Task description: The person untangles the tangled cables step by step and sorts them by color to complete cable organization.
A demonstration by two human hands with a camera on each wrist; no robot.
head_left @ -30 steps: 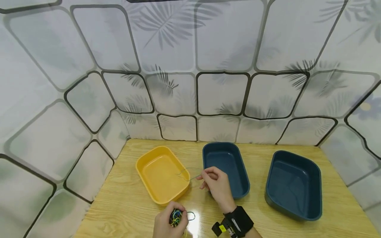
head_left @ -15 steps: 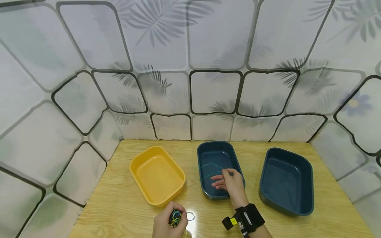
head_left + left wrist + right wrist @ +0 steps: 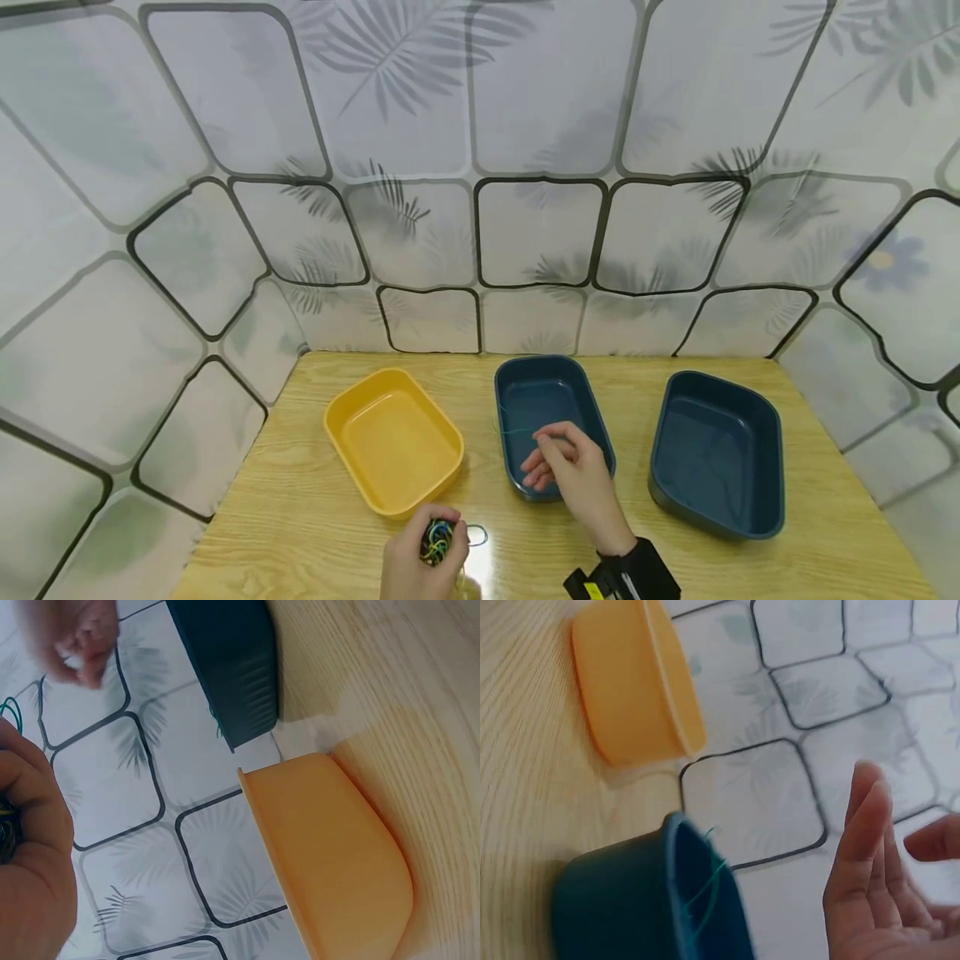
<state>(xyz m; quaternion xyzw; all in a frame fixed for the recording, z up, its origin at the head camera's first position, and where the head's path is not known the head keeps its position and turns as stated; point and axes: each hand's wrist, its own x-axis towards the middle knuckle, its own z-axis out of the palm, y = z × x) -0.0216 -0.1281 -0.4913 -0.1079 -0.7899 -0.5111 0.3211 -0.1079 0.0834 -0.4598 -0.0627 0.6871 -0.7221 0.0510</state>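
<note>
My left hand (image 3: pixel 425 550) grips a tangled bundle of coloured cords (image 3: pixel 437 540), yellow, blue, green and dark. A loop of dark cord (image 3: pixel 477 535) sticks out to its right. Over the middle dark-blue basin (image 3: pixel 609 454) is my right hand (image 3: pixel 581 475), its fingers loosely bent. In the right wrist view, the thumb (image 3: pixel 934 838) stands apart from the other fingers, and nothing is between them. A thin green cord (image 3: pixel 714 889) hangs over the middle basin's rim, with part of it inside. In the head view its end lies near the right fingertips.
A yellow basin (image 3: pixel 447 433) stands on the wooden table (image 3: pixel 285 500), left of the middle basin and just beyond my left hand. Farther right is a second dark-blue basin (image 3: pixel 772 467). A patterned cloth wall (image 3: pixel 540 242) rises behind the table.
My right hand has carried the thin green cord from over the yellow basin to the middle blue basin and let it go at the rim. My left hand keeps its grip on the bundle.
</note>
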